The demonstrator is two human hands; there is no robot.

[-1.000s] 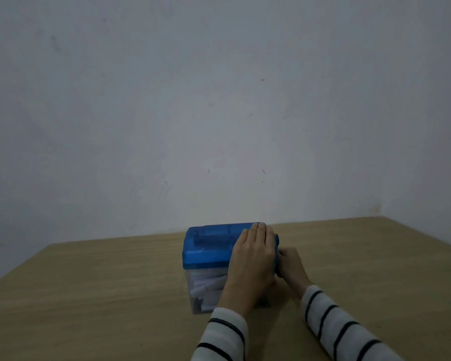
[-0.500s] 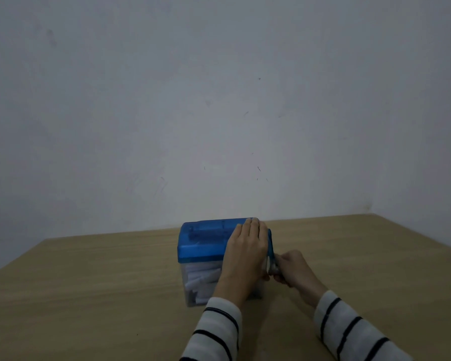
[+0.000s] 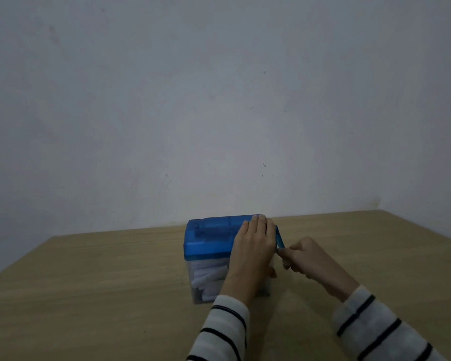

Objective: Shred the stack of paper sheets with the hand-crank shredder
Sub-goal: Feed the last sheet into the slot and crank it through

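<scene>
While your left hand [image 3: 253,247] lies flat, fingers straight, on the blue-lidded shredder [image 3: 211,238] at lower centre of the worktop [image 3: 89,295], your right hand [image 3: 306,256] grips its crank [image 3: 280,238]; white paper shreds [image 3: 208,278] fill its bin

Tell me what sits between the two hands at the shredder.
In the head view, the blue crank arm lies between the left hand, resting on the shredder lid, and the right hand, which grips the crank's lower end.

Glossy blue plastic shredder [image 3: 208,237] — matt wood-grain table [image 3: 89,295].
</scene>
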